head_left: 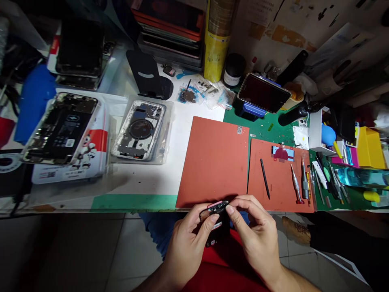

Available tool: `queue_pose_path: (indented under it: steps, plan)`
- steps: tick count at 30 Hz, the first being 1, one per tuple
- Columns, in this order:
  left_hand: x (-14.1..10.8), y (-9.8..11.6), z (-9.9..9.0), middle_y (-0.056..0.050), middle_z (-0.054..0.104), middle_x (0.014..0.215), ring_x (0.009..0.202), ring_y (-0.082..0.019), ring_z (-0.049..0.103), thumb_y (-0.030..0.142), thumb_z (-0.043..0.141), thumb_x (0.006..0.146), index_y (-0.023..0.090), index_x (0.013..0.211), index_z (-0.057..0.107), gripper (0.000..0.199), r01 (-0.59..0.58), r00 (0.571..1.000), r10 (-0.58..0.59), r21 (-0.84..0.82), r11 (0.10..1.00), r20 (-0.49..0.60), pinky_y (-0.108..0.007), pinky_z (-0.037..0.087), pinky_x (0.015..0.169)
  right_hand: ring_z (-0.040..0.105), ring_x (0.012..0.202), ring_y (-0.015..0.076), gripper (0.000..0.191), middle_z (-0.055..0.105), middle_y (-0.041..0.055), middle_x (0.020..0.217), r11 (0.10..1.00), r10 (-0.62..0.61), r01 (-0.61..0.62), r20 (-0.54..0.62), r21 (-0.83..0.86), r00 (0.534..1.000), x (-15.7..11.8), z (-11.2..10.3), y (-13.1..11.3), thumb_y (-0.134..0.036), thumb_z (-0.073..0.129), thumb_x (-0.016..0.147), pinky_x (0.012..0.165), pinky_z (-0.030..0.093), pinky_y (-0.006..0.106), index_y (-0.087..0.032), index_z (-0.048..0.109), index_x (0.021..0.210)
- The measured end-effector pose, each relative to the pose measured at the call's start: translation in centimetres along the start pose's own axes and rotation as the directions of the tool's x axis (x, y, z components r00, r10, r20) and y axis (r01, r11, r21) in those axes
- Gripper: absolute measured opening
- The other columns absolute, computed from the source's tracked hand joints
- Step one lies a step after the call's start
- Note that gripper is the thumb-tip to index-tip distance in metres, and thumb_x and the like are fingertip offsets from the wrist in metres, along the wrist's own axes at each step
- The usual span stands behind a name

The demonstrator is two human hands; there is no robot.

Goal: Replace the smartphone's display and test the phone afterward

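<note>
A black flat phone part, probably a phone screen seen from behind [219,232], is held just off the table's front edge. It has small pale labels and a strip of tiny parts along its upper edge. My left hand [190,239] grips its left side between thumb and fingers. At the upper right corner, the thumb and fingertips of my right hand [258,239] pinch the edge; any smaller piece between them is hidden. Beyond my hands lies a reddish-brown mat [217,162].
On a second mat [258,178] to the right lie a black stick tool [265,178] and several screwdrivers [295,184]. An opened phone [63,127] and a phone back housing [139,129] lie left. A phone on a stand [263,93] faces me.
</note>
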State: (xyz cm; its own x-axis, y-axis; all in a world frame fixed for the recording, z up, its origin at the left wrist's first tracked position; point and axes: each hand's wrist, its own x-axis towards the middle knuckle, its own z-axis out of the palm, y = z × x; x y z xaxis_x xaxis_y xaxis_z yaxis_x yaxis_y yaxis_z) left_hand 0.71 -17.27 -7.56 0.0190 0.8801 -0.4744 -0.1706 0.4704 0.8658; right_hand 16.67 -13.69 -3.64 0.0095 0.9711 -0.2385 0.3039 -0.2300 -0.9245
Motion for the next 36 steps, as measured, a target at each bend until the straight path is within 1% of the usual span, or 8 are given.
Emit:
queue_pose_path:
  steps: [6,11,14,17,20,25,30,36]
  plan:
    - [0.3,0.2,0.1,-0.004,0.082,0.112,0.102,-0.022,0.08,0.044,0.067,0.101,0.024,0.114,0.075,0.026,-0.029,1.0,0.029,0.03,0.999,0.008,-0.027,0.067,0.087,0.07,0.081,0.0169,0.012,0.073,0.0037,0.09,1.0,-0.009,0.009,-0.008,-0.022,1.0,0.2,0.0,-0.2,-0.029,0.073,0.098,0.074,0.056,0.027,-0.022,0.077,0.088]
    - [0.4,0.4,0.2,-0.004,0.083,0.112,0.1,-0.021,0.08,0.043,0.066,0.101,0.023,0.115,0.075,0.025,-0.02,1.0,0.02,0.05,0.999,0.007,-0.026,0.066,0.085,0.071,0.083,0.0156,0.009,0.074,0.0027,0.091,0.995,-0.081,0.079,-0.026,-0.067,0.996,0.2,0.1,0.1,-0.025,0.073,0.099,0.075,0.057,0.025,-0.023,0.076,0.091]
    - [0.3,0.3,0.2,-0.004,0.083,0.112,0.1,-0.021,0.08,0.044,0.067,0.101,0.024,0.114,0.075,0.026,-0.014,1.0,0.013,0.044,0.999,0.011,-0.025,0.066,0.086,0.073,0.087,0.0154,0.004,0.075,0.0029,0.096,0.981,-0.146,0.141,-0.027,-0.13,0.989,0.3,-0.1,0.3,-0.02,0.072,0.099,0.078,0.059,0.025,-0.023,0.075,0.099]
    - [0.2,0.1,0.1,-0.003,0.083,0.11,0.097,-0.02,0.08,0.046,0.065,0.101,0.024,0.113,0.075,0.027,-0.007,1.0,0.006,0.052,0.999,0.024,-0.025,0.066,0.084,0.074,0.099,0.0173,0.013,0.075,0.0056,0.107,0.94,-0.275,0.275,0.031,-0.2,0.961,0.7,-0.7,0.1,-0.014,0.07,0.099,0.089,0.06,0.028,-0.022,0.073,0.109]
    - [0.1,-0.3,0.1,-0.002,0.083,0.11,0.095,-0.019,0.08,0.046,0.064,0.103,0.026,0.114,0.075,0.026,-0.031,0.999,0.028,0.11,0.993,0.028,-0.023,0.065,0.084,0.074,0.104,0.0175,0.014,0.076,0.006,0.109,0.899,-0.345,0.368,0.136,-0.236,0.929,1.2,-1.4,-0.3,-0.01,0.068,0.099,0.093,0.06,0.029,-0.021,0.073,0.106]
    - [0.1,-0.6,0.3,-0.002,0.083,0.108,0.091,-0.016,0.079,0.043,0.061,0.104,0.027,0.116,0.074,0.024,-0.083,0.997,0.079,0.206,0.975,0.025,-0.02,0.062,0.08,0.075,0.1,0.0173,0.014,0.077,0.0053,0.105,0.877,-0.369,0.409,0.191,-0.252,0.91,1.7,-1.7,-0.7,-0.008,0.067,0.099,0.09,0.061,0.03,-0.02,0.073,0.102]
    - [0.0,-0.5,0.4,-0.002,0.082,0.112,0.095,-0.016,0.079,0.043,0.061,0.105,0.027,0.116,0.074,0.024,-0.085,0.996,0.078,0.204,0.975,0.038,-0.021,0.063,0.085,0.075,0.093,0.0159,0.015,0.077,0.0042,0.101,0.881,-0.374,0.414,0.198,-0.231,0.906,1.8,-1.7,-0.6,-0.007,0.068,0.098,0.085,0.062,0.029,-0.02,0.074,0.103]
    - [-0.2,-0.5,0.5,-0.002,0.082,0.114,0.102,-0.019,0.08,0.044,0.063,0.103,0.026,0.116,0.075,0.025,-0.076,0.997,0.071,0.171,0.982,0.037,-0.023,0.065,0.087,0.074,0.091,0.0165,0.016,0.077,0.0047,0.101,0.87,-0.382,0.434,0.235,-0.236,0.894,2.0,-2.0,-0.8,-0.006,0.067,0.098,0.084,0.061,0.03,-0.019,0.074,0.104]
